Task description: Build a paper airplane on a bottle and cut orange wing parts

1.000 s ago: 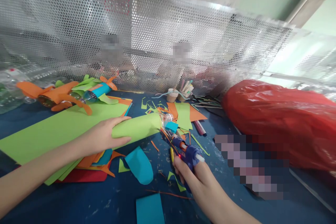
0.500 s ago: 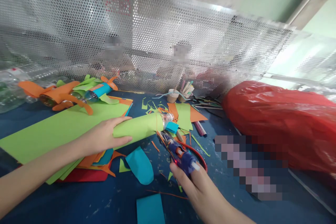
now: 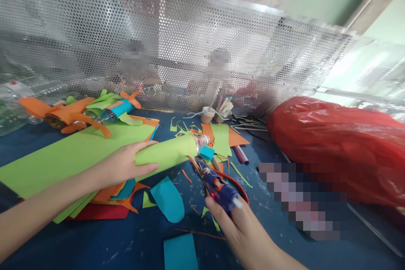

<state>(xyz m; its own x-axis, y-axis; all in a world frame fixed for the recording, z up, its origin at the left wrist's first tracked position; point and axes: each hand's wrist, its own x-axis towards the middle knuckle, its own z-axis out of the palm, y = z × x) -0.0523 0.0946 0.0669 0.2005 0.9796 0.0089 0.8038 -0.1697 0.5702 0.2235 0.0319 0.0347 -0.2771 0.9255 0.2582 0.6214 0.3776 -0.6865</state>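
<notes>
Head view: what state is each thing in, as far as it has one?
Bottle, wrapped in green paper, on its side, neck to the right
Glue gun, red light lit, nose near the bottle
Left hand, closed around the bottle
Right hand, closed around the glue gun
Markers, lying side by side
Pen cup, upright, filled
Red bag, bulging

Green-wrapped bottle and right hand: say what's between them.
The head view shows a blue glue gun, held by the right hand, pointing toward the bottle.
</notes>
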